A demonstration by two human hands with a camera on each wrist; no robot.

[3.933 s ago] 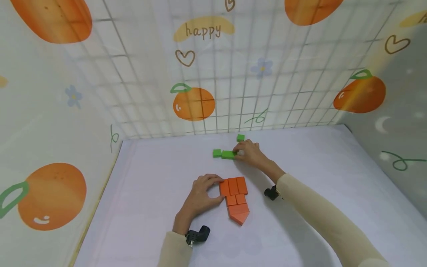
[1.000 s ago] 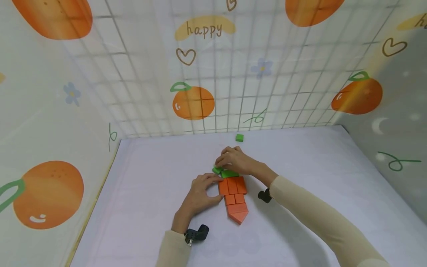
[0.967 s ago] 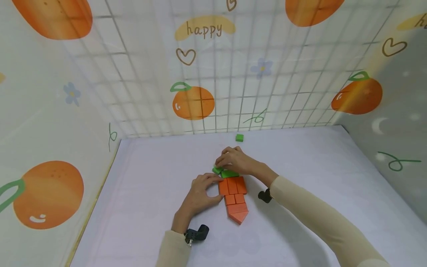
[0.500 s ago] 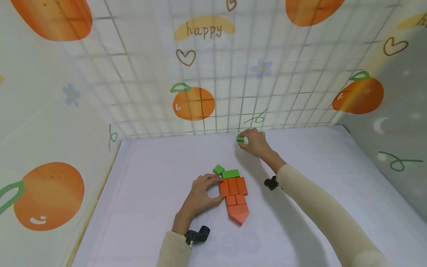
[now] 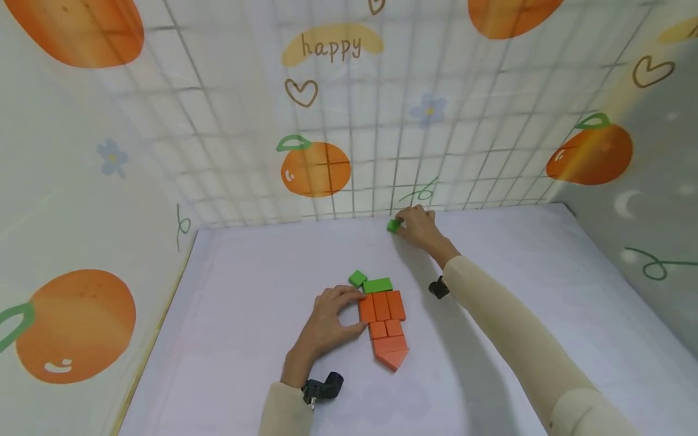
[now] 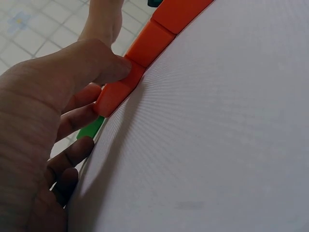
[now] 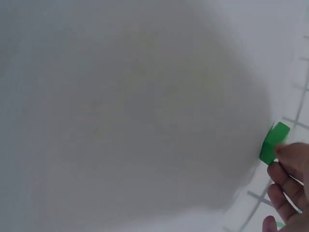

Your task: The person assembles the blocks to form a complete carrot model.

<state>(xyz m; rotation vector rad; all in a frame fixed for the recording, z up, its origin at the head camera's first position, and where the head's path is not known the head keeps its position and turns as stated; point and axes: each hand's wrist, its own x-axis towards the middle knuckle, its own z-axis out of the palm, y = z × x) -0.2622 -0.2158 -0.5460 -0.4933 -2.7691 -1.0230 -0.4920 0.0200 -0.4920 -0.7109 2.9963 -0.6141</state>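
So the small green cube [image 5: 393, 226] is sitting way at the back of the worktop [image 5: 545, 290], right by the grid-patterned wall [image 5: 436, 139]. The right hand [image 5: 418, 225] is on it, fingertips curled in and pinching the cube from its right side. In the right wrist view you just catch the cube [image 7: 274, 142] with the fingertips [image 7: 289, 159] touching its edge.

Closer in, the left hand [image 5: 329, 318] rests on the worktop with thumb and fingers curled against the left side of the orange blocks [image 5: 384, 324], which are laid flat in a carrot shape, point toward the person. The left wrist view shows the thumb [image 6: 104, 67] pressed right onto the orange row [image 6: 145, 63].

Touching the top of the orange shape is a flat green bar [image 5: 377, 284], and just beside that, up-left, another green cube [image 5: 357, 278] sits turned at an angle. Both are well apart from the far cube.
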